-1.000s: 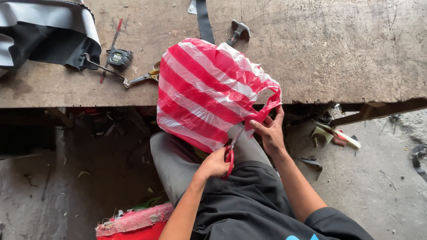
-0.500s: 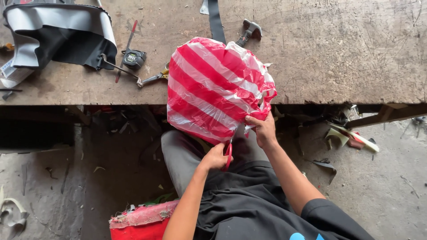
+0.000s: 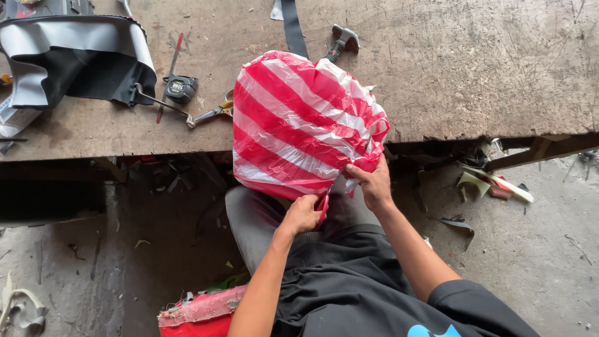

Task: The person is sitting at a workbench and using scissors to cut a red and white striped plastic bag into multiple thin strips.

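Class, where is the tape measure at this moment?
In the head view, the small black tape measure lies on the wooden workbench, upper left, between the grey-and-black cover and the red-and-white striped bag, just above the scissors.

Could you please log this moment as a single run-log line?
left hand: grips bag's lower edge | right hand: pinches bag's side | red-and-white striped plastic bag: bulging, at workbench edge, over lap

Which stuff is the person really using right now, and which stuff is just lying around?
In use:
- striped bag, gripped at its lower edge
- left hand
- right hand

Lying about:
- scissors on the bench
- tape measure
- hammer
- black and grey cover
- scraps on the floor
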